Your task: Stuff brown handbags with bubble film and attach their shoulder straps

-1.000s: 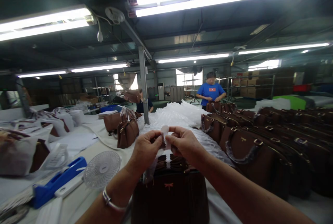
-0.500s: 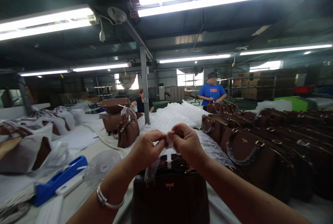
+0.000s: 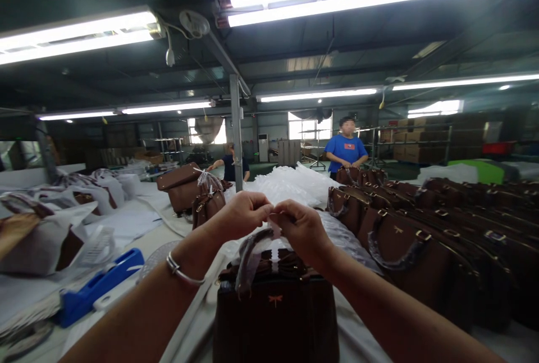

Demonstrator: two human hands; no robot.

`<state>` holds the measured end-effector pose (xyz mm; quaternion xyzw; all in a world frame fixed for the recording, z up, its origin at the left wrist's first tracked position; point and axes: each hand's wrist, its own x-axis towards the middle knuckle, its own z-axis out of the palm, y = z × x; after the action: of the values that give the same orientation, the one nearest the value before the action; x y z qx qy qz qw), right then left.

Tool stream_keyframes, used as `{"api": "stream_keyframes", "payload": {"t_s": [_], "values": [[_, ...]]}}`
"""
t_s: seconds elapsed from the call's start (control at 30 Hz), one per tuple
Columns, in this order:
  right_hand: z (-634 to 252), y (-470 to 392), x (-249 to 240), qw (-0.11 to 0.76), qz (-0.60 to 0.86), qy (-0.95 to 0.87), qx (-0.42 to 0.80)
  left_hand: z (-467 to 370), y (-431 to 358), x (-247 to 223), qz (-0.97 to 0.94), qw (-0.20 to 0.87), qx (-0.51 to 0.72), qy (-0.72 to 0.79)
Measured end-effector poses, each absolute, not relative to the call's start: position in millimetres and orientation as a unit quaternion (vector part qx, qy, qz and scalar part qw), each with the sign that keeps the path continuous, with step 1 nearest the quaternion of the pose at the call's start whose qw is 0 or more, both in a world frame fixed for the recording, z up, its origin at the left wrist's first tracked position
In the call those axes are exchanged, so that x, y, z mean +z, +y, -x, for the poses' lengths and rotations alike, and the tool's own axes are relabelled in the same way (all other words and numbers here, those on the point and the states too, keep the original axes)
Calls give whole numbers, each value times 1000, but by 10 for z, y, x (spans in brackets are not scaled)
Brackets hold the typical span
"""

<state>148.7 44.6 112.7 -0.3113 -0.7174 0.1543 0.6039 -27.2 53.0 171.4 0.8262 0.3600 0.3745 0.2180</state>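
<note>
A dark brown handbag (image 3: pixel 275 329) with a small dragonfly emblem stands upright before me. One of its handles, wrapped in clear film (image 3: pixel 251 264), arches up on the left of the top. Above the bag, my right hand (image 3: pixel 303 231) pinches a thin translucent plastic strip (image 3: pixel 276 234) that hangs toward the bag's top. My left hand (image 3: pixel 246 212) is closed in a pinch, its fingertips meeting those of the right hand. Whatever sits between the left fingertips is too small to make out.
Rows of brown handbags (image 3: pixel 404 250) fill the right side. White plastic wrapping (image 3: pixel 286 183) is heaped ahead. On the left are a blue tape dispenser (image 3: pixel 101 290), a fan (image 3: pixel 154 259) and white-wrapped bags (image 3: pixel 37 245). A co-worker in blue (image 3: pixel 347 150) stands beyond; another person (image 3: pixel 233 166) is behind the post.
My left hand has risen a little and closed in against the right fingertips. The film-wrapped handle stands higher and shows more. The co-worker behind the post has tilted a brown bag.
</note>
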Motion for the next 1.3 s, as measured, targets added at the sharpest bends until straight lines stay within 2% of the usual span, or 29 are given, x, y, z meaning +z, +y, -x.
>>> {"api": "stream_keyframes", "payload": {"t_s": [0.13,0.27,0.33,0.4,0.5,0.6,0.73,0.8,0.97,1.13,1.3], "values": [[-1586,433,1199,527,266,-800,-107,191,543,1778,-825,112,418,364],[-1621,398,1124,412,227,-854,-223,169,702,1808,-780,53,480,397],[-1643,395,1049,400,236,-862,-204,190,793,1787,-763,47,498,410],[-1677,407,996,419,241,-866,-124,222,855,1751,-747,51,514,419],[-1728,451,1011,511,249,-823,9,267,872,1720,-735,64,529,420],[-1720,519,1115,588,296,-749,77,269,825,1751,-754,73,515,402],[-1587,600,1196,501,298,-784,215,210,756,1833,-776,61,502,376],[-1508,627,1167,472,305,-791,241,182,730,1850,-783,49,501,365],[-1432,683,1060,455,348,-791,214,170,731,1785,-768,47,525,365],[-1514,661,868,425,391,-816,24,394,1018,1500,-735,142,522,410],[-1807,311,34,523,399,-744,-113,1034,1115,732,-712,234,463,475]]}}
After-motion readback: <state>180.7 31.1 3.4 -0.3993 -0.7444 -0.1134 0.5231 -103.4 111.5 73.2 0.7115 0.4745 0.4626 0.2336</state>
